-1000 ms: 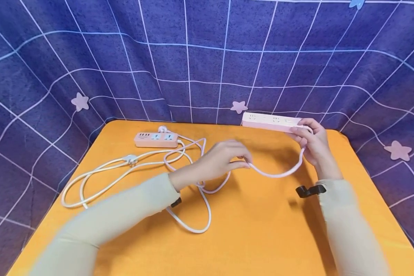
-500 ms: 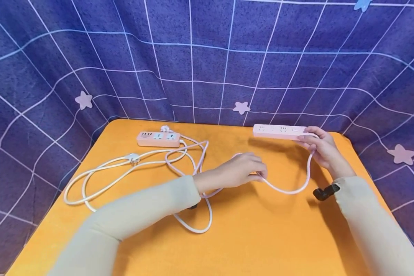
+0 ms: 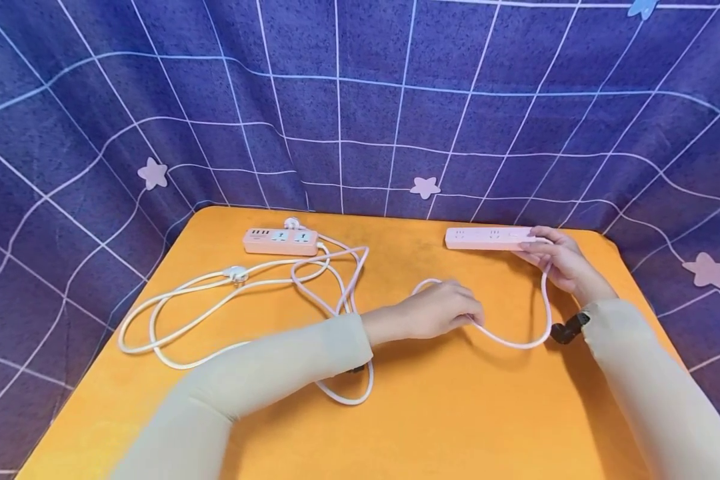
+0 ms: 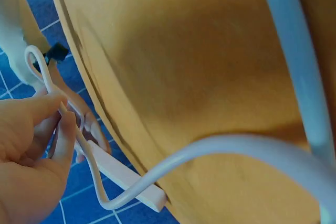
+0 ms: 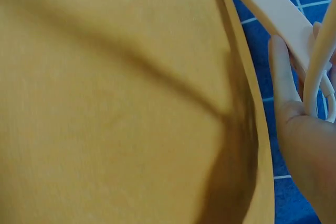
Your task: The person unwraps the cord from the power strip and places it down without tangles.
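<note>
My right hand [image 3: 567, 267] grips the right end of a slim pink power strip [image 3: 477, 239] near the table's back right edge. In the right wrist view, thumb and fingers lie on either side of the strip [image 5: 278, 11], where its cord comes out. My left hand [image 3: 437, 313] pinches that strip's pink cord [image 3: 519, 346], which sags in a loop between both hands. The left wrist view shows thumb and forefinger meeting on the cord [image 4: 90, 156]. Beyond the left hand, the cord runs back toward tangled loops in the middle.
A second, shorter pink power strip [image 3: 281, 245] with USB ports lies at the back left. Its white cord [image 3: 183, 291] spreads in loops, a plug [image 3: 236, 273] among them. Another plug [image 3: 292, 224] sits behind that strip. A blue gridded curtain [image 3: 360, 107] hangs behind the orange table [image 3: 456, 420].
Both hands have moved right and lower, the right hand carrying the slim power strip down toward the table. The left hand, still pinching the cord, has drawn it away from the tangled loops.
</note>
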`<action>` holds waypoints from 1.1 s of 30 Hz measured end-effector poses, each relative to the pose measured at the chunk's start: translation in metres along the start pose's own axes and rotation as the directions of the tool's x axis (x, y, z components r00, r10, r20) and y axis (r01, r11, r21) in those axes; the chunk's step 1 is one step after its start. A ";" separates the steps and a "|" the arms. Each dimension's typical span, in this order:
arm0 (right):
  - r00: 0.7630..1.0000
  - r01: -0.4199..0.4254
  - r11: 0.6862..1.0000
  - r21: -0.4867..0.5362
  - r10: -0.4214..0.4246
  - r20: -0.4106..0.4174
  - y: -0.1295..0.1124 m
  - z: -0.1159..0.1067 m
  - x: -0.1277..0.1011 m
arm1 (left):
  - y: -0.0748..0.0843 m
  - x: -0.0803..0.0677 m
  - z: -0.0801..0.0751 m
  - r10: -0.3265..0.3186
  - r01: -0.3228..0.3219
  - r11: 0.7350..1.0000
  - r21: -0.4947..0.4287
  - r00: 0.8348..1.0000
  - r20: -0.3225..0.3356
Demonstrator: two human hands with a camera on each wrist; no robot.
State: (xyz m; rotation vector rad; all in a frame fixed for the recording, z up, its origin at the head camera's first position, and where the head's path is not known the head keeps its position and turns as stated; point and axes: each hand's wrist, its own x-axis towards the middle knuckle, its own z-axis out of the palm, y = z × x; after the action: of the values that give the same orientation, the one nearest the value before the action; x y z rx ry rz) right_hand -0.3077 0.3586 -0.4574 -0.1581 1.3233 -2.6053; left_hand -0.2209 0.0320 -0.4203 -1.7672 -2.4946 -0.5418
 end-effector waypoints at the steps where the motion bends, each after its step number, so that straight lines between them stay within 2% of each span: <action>1: 1.000 -0.010 1.000 -0.016 0.010 0.003 0.000 -0.002 0.000 | 0.000 0.001 0.002 0.008 -0.008 1.000 0.001 1.000 0.002; 4: 0.999 -0.033 0.995 -0.099 0.034 0.010 -0.001 -0.008 0.002 | 0.000 0.004 0.007 0.017 -0.017 1.000 0.002 1.000 0.015; 6: 0.999 -0.039 0.978 -0.203 0.040 0.002 -0.002 -0.012 0.004 | -0.001 0.005 0.011 0.007 -0.007 1.000 0.002 1.000 0.027; 7: 0.999 -0.036 0.950 -0.309 0.035 -0.007 -0.003 -0.014 0.005 | -0.002 0.005 0.013 -0.004 0.004 1.000 0.007 0.999 0.034; 8: 1.000 -0.028 0.897 -0.441 0.025 -0.012 -0.004 -0.014 0.005 | -0.002 0.006 0.015 -0.019 0.019 1.000 0.012 0.999 0.046; 9: 1.000 -0.020 0.815 -0.579 0.011 -0.020 -0.006 -0.015 0.006 | -0.002 0.006 0.016 -0.033 0.032 0.999 0.017 0.998 0.059; 10: 1.000 -0.020 0.703 -0.710 0.003 -0.025 -0.008 -0.014 0.007 | -0.002 0.006 0.017 -0.046 0.044 0.999 0.025 0.996 0.072; 12: 1.000 -0.010 0.456 -0.890 -0.020 -0.022 -0.013 -0.011 0.011 | -0.002 0.006 0.017 -0.066 0.063 0.997 0.033 0.993 0.103; 13: 0.999 0.006 0.331 -0.944 -0.032 -0.004 -0.015 -0.009 0.013 | -0.002 0.006 0.017 -0.075 0.072 0.997 0.034 0.990 0.117; 14: 0.999 0.030 0.244 -0.969 -0.035 0.022 -0.017 -0.006 0.016 | -0.002 0.006 0.017 -0.084 0.080 0.996 0.031 0.988 0.129; 15: 0.998 0.055 0.186 -0.981 -0.035 0.049 -0.018 -0.003 0.018 | -0.002 0.007 0.016 -0.092 0.088 0.996 0.030 0.986 0.138; 16: 0.996 0.083 0.145 -0.986 -0.031 0.079 -0.019 -0.001 0.021 | -0.002 0.007 0.015 -0.099 0.095 0.995 0.030 0.984 0.147; 17: 0.993 0.113 0.117 -0.987 -0.033 0.109 -0.020 0.002 0.023 | -0.002 0.008 0.014 -0.105 0.102 0.994 0.029 0.982 0.156; 20: 0.981 0.190 0.006 -0.982 -0.033 0.190 -0.020 0.007 0.028 | -0.002 0.009 0.010 -0.120 0.116 0.993 0.032 0.976 0.184; 23: 0.972 0.228 -0.076 -0.971 -0.037 0.232 -0.019 0.007 0.030 | -0.002 0.009 0.007 -0.119 0.114 0.993 0.034 0.970 0.212; 25: 0.964 0.251 -0.149 -0.957 -0.055 0.261 -0.018 0.005 0.029 | -0.002 0.009 0.005 -0.113 0.109 0.994 0.029 0.967 0.228; 28: 0.957 0.268 -0.208 -0.941 -0.054 0.284 -0.018 0.003 0.025 | -0.004 0.008 0.001 -0.092 0.092 0.996 0.013 0.968 0.233; 30: 0.958 0.272 -0.233 -0.934 -0.031 0.286 -0.019 0.005 0.022 | -0.006 0.006 -0.005 -0.090 0.094 0.996 -0.005 0.969 0.231; 33: 0.967 0.251 -0.251 -0.935 0.029 0.252 -0.021 0.012 0.017 | -0.009 0.000 -0.021 -0.084 0.092 0.995 -0.029 0.976 0.199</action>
State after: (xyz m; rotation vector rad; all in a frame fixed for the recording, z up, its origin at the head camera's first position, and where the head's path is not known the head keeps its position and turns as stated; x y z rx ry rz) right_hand -0.3248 0.3575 -0.4335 -0.7539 3.0292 -0.5963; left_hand -0.2330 0.0229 -0.4030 -1.8140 -2.7228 -0.4404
